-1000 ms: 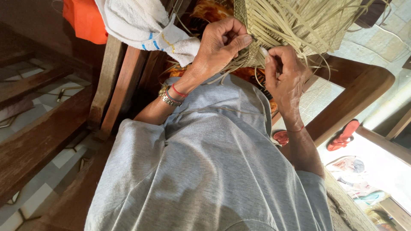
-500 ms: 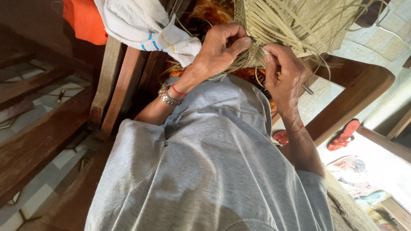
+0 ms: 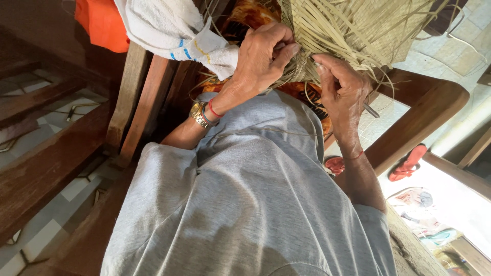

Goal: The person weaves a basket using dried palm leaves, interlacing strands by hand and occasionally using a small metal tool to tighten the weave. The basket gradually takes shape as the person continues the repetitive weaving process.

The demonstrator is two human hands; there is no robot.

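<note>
A half-woven mat of pale straw strips (image 3: 358,30) hangs over my lap, loose ends sticking out at its edge. My left hand (image 3: 263,53), with a metal watch and red thread at the wrist, is closed on the woven edge, thumb pressed onto the strips. Just to its right, my right hand (image 3: 340,87) pinches a strip at the same edge. A thin metal pin (image 3: 372,110) pokes out from under its fingers. My grey shirt (image 3: 245,204) fills the lower view.
A white towel (image 3: 169,30) and an orange cloth (image 3: 102,25) hang at the upper left over wooden slats (image 3: 138,97). A curved wooden arm (image 3: 424,117) runs at the right, with red sandals (image 3: 409,161) on the floor below it. Tiled floor (image 3: 56,204) shows at the left.
Both hands stay at the mat's edge. My right hand has shifted slightly, and the metal pin now shows beneath its fingers.
</note>
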